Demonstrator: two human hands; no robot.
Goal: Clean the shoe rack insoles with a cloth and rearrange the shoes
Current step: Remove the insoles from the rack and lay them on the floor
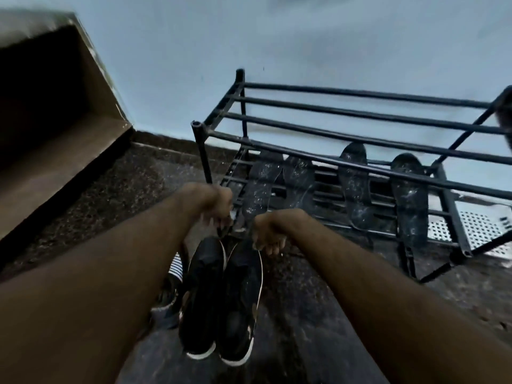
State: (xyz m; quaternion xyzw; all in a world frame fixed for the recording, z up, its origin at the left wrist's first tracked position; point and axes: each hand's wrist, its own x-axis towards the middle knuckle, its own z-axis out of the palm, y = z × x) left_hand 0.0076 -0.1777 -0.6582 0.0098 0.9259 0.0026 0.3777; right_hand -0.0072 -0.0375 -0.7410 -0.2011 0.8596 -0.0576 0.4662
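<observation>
A pair of black shoes with white soles hangs in front of me, the left shoe (203,295) beside the right shoe (243,303). My left hand (214,205) grips the heel end of the left shoe. My right hand (268,234) holds the heel end of the right shoe with curled fingers. Behind my hands stands a black metal shoe rack (346,128) against the pale wall. Several dark, dusty insoles (356,187) lie across its lower bars. No cloth is in view.
A striped shoe (173,273) lies on the dark speckled floor under my left forearm. A brown cabinet or box (55,128) stands at the left. A perforated metal sheet (482,231) sits at the right behind the rack.
</observation>
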